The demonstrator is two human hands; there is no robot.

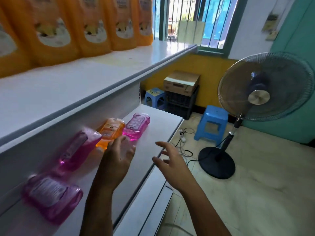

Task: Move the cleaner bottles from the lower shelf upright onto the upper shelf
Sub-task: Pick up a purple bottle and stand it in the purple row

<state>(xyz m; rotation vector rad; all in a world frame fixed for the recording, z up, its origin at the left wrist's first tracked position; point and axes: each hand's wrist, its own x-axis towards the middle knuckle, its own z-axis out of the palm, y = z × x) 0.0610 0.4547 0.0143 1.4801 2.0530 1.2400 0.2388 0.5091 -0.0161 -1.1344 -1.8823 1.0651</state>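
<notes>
1. Pink and orange cleaner bottles lie flat on the lower shelf [153, 126]: three pink bottles [136, 126] [77, 149] [51, 198] and one orange bottle [111, 131].
2. Large orange bottles [51, 31] stand upright on the upper shelf [85, 86].
3. Left hand [117, 157], fingers relaxed and holding nothing, hovers just beside the orange bottle.
4. Right hand [170, 160], fingers spread and empty, is over the shelf edge.
5. A fan [259, 96] stands on the floor.

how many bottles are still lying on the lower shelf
4, all on their sides: a pink bottle nearest, a second pink bottle behind it, an orange bottle by the left hand, and a third pink bottle farthest. More may be hidden under the upper shelf.
</notes>
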